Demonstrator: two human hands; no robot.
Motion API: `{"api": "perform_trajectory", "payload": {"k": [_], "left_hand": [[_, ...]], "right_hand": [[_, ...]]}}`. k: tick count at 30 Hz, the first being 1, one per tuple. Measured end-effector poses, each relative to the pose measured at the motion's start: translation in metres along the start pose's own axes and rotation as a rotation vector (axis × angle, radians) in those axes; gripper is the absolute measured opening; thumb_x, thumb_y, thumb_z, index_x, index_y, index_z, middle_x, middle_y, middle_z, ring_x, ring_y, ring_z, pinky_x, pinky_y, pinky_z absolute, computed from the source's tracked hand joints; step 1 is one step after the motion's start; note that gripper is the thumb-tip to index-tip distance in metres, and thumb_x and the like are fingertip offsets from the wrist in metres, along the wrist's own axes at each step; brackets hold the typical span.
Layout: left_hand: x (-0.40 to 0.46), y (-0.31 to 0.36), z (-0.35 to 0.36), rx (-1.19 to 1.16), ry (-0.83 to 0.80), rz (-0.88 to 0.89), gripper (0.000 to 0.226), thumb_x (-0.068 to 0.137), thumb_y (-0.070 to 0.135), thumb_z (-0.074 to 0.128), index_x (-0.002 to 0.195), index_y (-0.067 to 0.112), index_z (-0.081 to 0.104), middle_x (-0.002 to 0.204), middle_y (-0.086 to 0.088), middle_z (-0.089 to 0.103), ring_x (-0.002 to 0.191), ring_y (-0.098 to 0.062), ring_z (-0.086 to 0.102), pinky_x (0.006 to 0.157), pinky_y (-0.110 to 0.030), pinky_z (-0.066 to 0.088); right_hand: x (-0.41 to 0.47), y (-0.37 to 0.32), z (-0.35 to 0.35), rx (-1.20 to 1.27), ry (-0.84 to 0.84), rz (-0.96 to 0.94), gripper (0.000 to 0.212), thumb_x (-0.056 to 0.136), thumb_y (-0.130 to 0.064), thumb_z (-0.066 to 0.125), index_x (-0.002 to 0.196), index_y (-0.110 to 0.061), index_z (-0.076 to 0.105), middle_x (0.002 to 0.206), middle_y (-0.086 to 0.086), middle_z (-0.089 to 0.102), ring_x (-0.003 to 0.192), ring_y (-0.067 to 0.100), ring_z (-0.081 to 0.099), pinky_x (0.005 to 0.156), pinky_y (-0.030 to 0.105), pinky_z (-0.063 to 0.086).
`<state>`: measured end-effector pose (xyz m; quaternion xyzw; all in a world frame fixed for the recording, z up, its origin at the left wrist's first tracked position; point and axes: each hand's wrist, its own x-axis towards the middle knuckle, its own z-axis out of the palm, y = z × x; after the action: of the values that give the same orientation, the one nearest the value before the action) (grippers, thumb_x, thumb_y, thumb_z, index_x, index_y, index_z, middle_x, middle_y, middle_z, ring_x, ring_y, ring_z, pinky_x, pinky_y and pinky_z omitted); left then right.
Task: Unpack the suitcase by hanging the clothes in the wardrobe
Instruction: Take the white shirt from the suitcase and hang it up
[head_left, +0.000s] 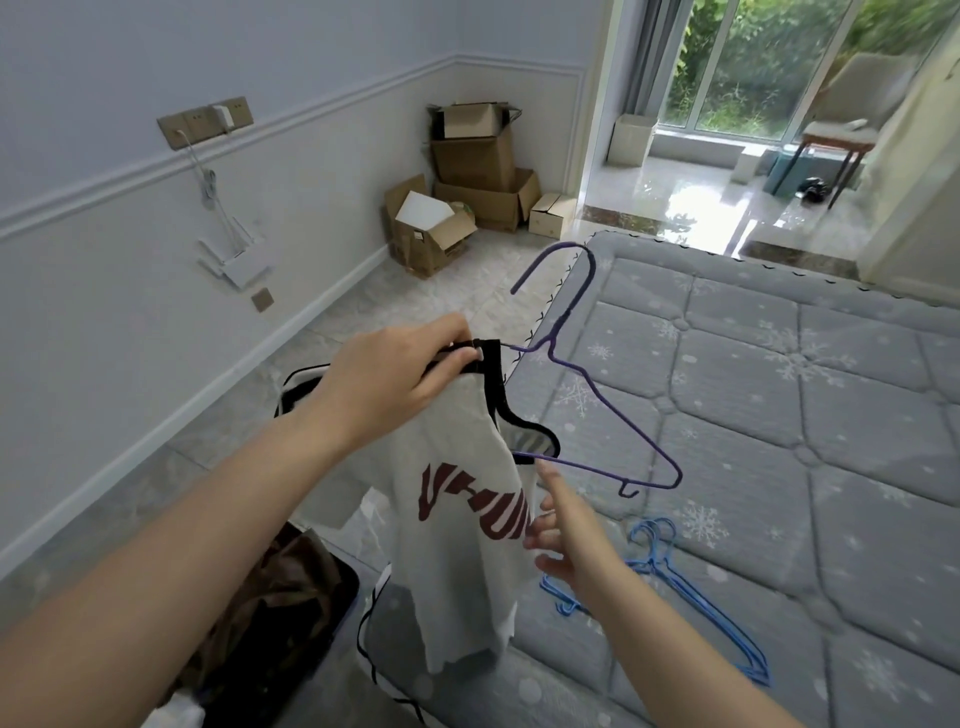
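Note:
A white top (457, 545) with black trim and dark red lettering hangs in front of me, partly threaded on a purple wire hanger (597, 395). My left hand (395, 379) grips the top's black-edged shoulder strap together with the hanger's left end. My right hand (566, 535) is open beside the cloth, fingers spread just under the hanger's lower bar; whether it touches the cloth is unclear. The open suitcase (291, 613) lies on the floor at lower left with dark clothes inside. No wardrobe is in view.
A grey quilted mattress (779, 415) fills the right side, with blue hangers (670, 577) lying on its near part. Cardboard boxes (467, 187) are stacked in the far corner. A glass door and a chair (841, 124) are at the back right.

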<state>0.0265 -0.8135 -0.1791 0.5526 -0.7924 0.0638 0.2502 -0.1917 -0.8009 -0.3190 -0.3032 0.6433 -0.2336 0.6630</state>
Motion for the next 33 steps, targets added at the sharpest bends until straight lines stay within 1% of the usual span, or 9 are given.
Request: {"api": "perform_trajectory", "payload": {"k": [3, 7, 11, 13, 17, 19, 23, 27, 33], "left_hand": [[-0.008, 0.001, -0.012, -0.018, 0.019, 0.039, 0.030, 0.098, 0.048, 0.033, 0.092, 0.026, 0.052, 0.063, 0.012, 0.050, 0.053, -0.011, 0.050, 0.044, -0.031, 0.041], [-0.019, 0.004, -0.025, -0.030, 0.033, 0.070, 0.031, 0.099, 0.046, 0.035, 0.092, 0.023, 0.054, 0.063, 0.015, 0.046, 0.052, -0.007, 0.046, 0.043, -0.025, 0.037], [-0.034, -0.003, -0.037, -0.040, 0.053, 0.014, 0.030, 0.099, 0.046, 0.035, 0.092, 0.023, 0.054, 0.063, 0.012, 0.051, 0.052, -0.008, 0.049, 0.045, -0.028, 0.041], [-0.042, -0.012, -0.040, -0.151, 0.040, -0.062, 0.027, 0.101, 0.044, 0.039, 0.089, 0.024, 0.051, 0.060, 0.011, 0.049, 0.051, -0.010, 0.048, 0.047, -0.025, 0.039], [-0.061, -0.031, -0.038, -0.414, 0.042, -0.226, 0.024, 0.100, 0.034, 0.044, 0.086, 0.017, 0.055, 0.059, 0.008, 0.048, 0.051, -0.008, 0.041, 0.051, -0.019, 0.030], [-0.073, -0.035, -0.032, -0.472, 0.031, -0.259, 0.022, 0.099, 0.033, 0.044, 0.086, 0.020, 0.057, 0.061, 0.008, 0.049, 0.052, -0.006, 0.041, 0.053, -0.017, 0.030], [-0.095, -0.046, -0.018, -0.431, 0.051, -0.219, 0.032, 0.100, 0.047, 0.043, 0.088, 0.024, 0.060, 0.068, 0.003, 0.055, 0.055, -0.008, 0.047, 0.055, -0.021, 0.036], [-0.107, -0.060, -0.008, -0.331, 0.103, -0.211, 0.051, 0.098, 0.059, 0.035, 0.091, 0.017, 0.062, 0.066, 0.004, 0.056, 0.061, -0.012, 0.054, 0.056, -0.024, 0.039], [-0.108, -0.074, 0.000, -0.256, 0.213, -0.347, 0.018, 0.099, 0.024, 0.053, 0.104, 0.016, 0.070, 0.081, 0.000, 0.070, 0.072, -0.011, 0.061, 0.066, -0.027, 0.044]], "right_hand": [[0.014, -0.018, 0.014, 0.006, 0.004, 0.036, 0.068, 0.070, -0.066, 0.072, 0.106, -0.010, 0.057, 0.060, 0.003, 0.047, 0.044, 0.014, 0.041, 0.041, 0.019, 0.025], [0.027, -0.032, 0.024, 0.065, -0.070, 0.071, 0.049, 0.068, -0.060, 0.074, 0.085, -0.020, 0.053, 0.051, -0.003, 0.036, 0.038, 0.011, 0.028, 0.038, 0.020, 0.020], [0.027, -0.030, 0.030, 0.207, -0.094, 0.083, 0.012, 0.087, -0.019, 0.065, 0.096, -0.010, 0.063, 0.074, 0.009, 0.063, 0.055, 0.014, 0.051, 0.040, 0.021, 0.040], [0.020, -0.033, 0.026, 0.523, -0.128, 0.148, 0.009, 0.090, -0.003, 0.061, 0.099, -0.002, 0.064, 0.077, 0.014, 0.067, 0.069, 0.017, 0.060, 0.046, 0.022, 0.055], [0.005, -0.036, 0.009, 1.016, -0.152, 0.203, 0.016, 0.097, -0.006, 0.053, 0.091, 0.007, 0.061, 0.070, 0.022, 0.068, 0.076, 0.027, 0.062, 0.077, 0.035, 0.057], [-0.002, -0.036, 0.003, 0.998, -0.145, 0.190, 0.023, 0.096, -0.012, 0.048, 0.084, 0.002, 0.062, 0.072, 0.020, 0.067, 0.073, 0.033, 0.065, 0.086, 0.043, 0.055], [-0.018, -0.044, -0.010, 0.883, -0.166, 0.078, 0.036, 0.089, -0.012, 0.049, 0.059, -0.001, 0.067, 0.056, 0.015, 0.067, 0.046, 0.029, 0.067, 0.043, 0.049, 0.056], [-0.013, -0.043, -0.021, 0.769, -0.094, -0.007, 0.021, 0.081, -0.005, 0.050, 0.071, -0.001, 0.069, 0.067, 0.013, 0.068, 0.058, 0.028, 0.069, 0.073, 0.038, 0.059], [-0.029, -0.045, -0.035, 0.752, -0.248, -0.097, 0.019, 0.078, -0.011, 0.070, 0.095, -0.005, 0.064, 0.093, 0.019, 0.067, 0.092, 0.037, 0.067, 0.087, 0.044, 0.056]]}}
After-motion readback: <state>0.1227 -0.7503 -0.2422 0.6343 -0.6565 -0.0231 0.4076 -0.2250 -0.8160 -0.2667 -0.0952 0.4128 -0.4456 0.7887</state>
